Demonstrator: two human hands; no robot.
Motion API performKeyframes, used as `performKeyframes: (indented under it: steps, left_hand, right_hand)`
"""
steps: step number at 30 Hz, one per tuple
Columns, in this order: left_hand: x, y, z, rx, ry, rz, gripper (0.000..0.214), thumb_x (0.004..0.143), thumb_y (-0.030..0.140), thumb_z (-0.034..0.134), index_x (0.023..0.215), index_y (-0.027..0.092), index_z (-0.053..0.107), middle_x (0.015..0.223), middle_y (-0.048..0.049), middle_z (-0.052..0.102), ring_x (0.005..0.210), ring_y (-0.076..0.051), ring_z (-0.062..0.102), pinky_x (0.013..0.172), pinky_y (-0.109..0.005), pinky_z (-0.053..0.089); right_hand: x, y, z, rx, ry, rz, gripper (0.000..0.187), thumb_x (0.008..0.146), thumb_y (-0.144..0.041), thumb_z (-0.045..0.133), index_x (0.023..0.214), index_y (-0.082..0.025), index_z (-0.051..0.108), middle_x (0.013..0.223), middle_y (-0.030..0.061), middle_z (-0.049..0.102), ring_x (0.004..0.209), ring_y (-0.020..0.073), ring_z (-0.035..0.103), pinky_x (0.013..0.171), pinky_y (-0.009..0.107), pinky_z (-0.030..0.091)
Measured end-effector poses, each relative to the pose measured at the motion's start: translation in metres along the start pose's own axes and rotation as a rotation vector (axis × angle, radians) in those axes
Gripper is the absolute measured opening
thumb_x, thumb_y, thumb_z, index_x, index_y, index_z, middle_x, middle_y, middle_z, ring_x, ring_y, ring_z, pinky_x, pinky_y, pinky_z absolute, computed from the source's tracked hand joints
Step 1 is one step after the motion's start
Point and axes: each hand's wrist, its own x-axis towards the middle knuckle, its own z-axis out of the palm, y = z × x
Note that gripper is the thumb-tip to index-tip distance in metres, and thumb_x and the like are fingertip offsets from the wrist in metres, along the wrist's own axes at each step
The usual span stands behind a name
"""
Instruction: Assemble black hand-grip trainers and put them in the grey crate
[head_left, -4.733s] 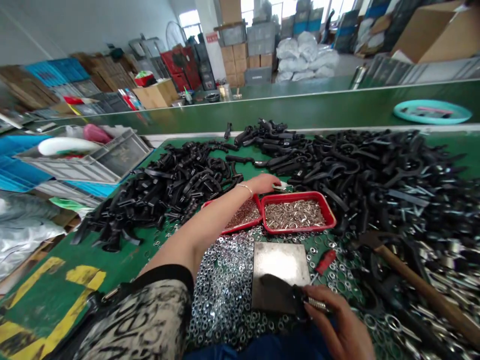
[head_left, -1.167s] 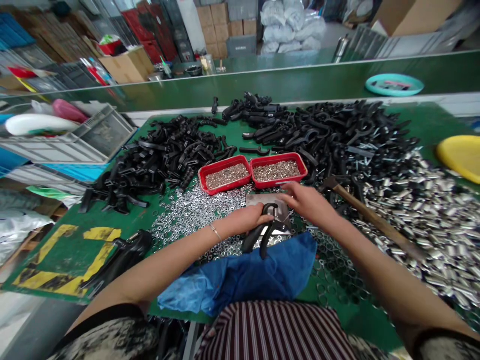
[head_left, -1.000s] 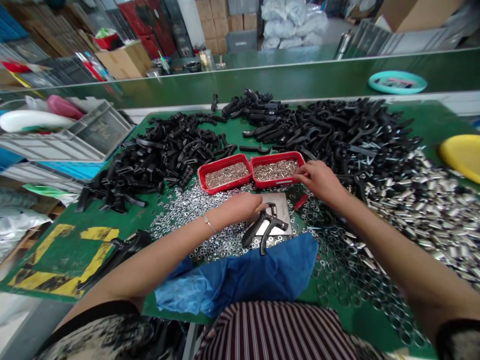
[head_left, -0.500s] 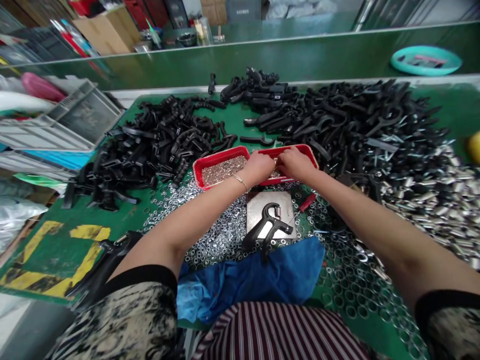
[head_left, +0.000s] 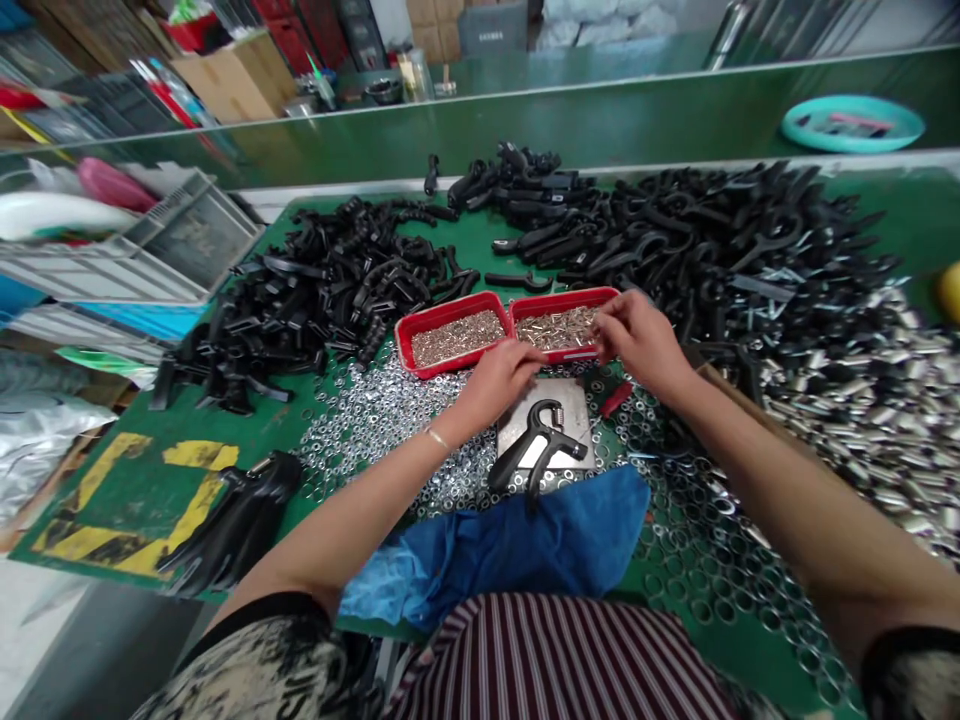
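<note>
A black hand-grip assembly with a spring (head_left: pixel 537 448) lies on a small steel plate (head_left: pixel 577 405) near the table's front. My left hand (head_left: pixel 501 380) hovers just above the plate's far left corner, fingers curled together in a pinch; what they hold is too small to name. My right hand (head_left: pixel 637 335) rests at the near right rim of the right red tray (head_left: pixel 559 299), fingers pinched over the small metal pins in it. A second red tray (head_left: pixel 420 363) of finer metal parts stands to its left.
Piles of black plastic handles (head_left: pixel 337 290) and black handle parts (head_left: pixel 697 240) cover the far table. Silver washers (head_left: pixel 375 420) and metal tubes (head_left: pixel 862 390) spread at front and right. A blue cloth (head_left: pixel 525 540), a red-handled screwdriver (head_left: pixel 615 398), grey crates (head_left: pixel 150 260) and a teal dish (head_left: pixel 851 122) are around.
Both hands were in the right red tray half a second ago. My left hand has drawn back toward the steel plate; my right hand has shifted to the tray's right edge.
</note>
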Motion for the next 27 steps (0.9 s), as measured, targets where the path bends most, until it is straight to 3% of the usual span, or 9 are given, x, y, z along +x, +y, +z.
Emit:
performKeyframes:
  steps: [4,8,11,17,23,27]
  left_hand:
    - [-0.055,0.012,0.016,-0.113,-0.084,-0.117,0.014,0.097,0.03,0.058,0.093,0.019,0.066,0.093,-0.0033,0.068,0.087,-0.017,0.062,0.083,-0.032,0.05]
    - [-0.066,0.016,0.033,0.046,-0.081,-0.109,0.015,0.097,0.028,0.058,0.089,0.017,0.065,0.096,-0.0055,0.063,0.094,-0.02,0.06,0.087,-0.034,0.049]
    - [-0.064,0.019,0.038,0.186,-0.09,-0.052,0.017,0.098,0.028,0.056,0.092,0.015,0.064,0.097,-0.0072,0.061,0.094,-0.021,0.059,0.086,-0.034,0.049]
    - [-0.057,0.017,0.044,0.41,-0.206,0.205,0.026,0.103,0.022,0.042,0.094,0.012,0.065,0.095,-0.0111,0.062,0.096,-0.025,0.059,0.089,-0.039,0.047]
    - [-0.07,0.026,0.038,0.427,-0.269,0.297,0.032,0.104,0.032,0.041,0.105,0.012,0.066,0.105,-0.0125,0.065,0.102,-0.027,0.057,0.091,-0.042,0.044]
    - [-0.092,0.046,0.036,0.545,-0.237,0.228,0.047,0.099,0.046,0.05,0.12,0.006,0.061,0.123,-0.0177,0.061,0.111,-0.032,0.052,0.093,-0.047,0.041]
  right_hand:
    - [-0.059,0.005,-0.004,0.055,-0.17,0.077,0.021,0.092,-0.037,0.059,0.1,-0.02,0.067,0.085,0.0033,0.072,0.06,0.0161,0.064,0.064,0.033,0.053]
    - [-0.083,0.012,0.013,0.174,-0.278,0.147,0.018,0.088,-0.031,0.06,0.1,-0.018,0.066,0.084,0.0033,0.072,0.068,0.0173,0.069,0.07,0.033,0.055]
    - [-0.084,0.012,0.025,0.229,-0.291,0.178,0.015,0.09,-0.034,0.058,0.091,-0.019,0.06,0.077,0.0022,0.07,0.066,0.0171,0.069,0.067,0.031,0.055]
    - [-0.073,0.01,0.038,-0.052,-0.25,0.037,0.015,0.095,-0.031,0.051,0.086,-0.02,0.057,0.075,0.0033,0.067,0.065,0.0179,0.064,0.066,0.03,0.049]
    - [-0.063,0.007,0.04,-0.19,-0.33,0.017,0.012,0.096,-0.024,0.05,0.086,-0.021,0.053,0.076,0.0042,0.066,0.067,0.0182,0.062,0.065,0.029,0.045]
    - [-0.063,0.001,0.041,-0.332,-0.35,-0.022,0.013,0.098,-0.021,0.047,0.087,-0.02,0.054,0.079,0.0071,0.067,0.073,0.02,0.063,0.067,0.029,0.044]
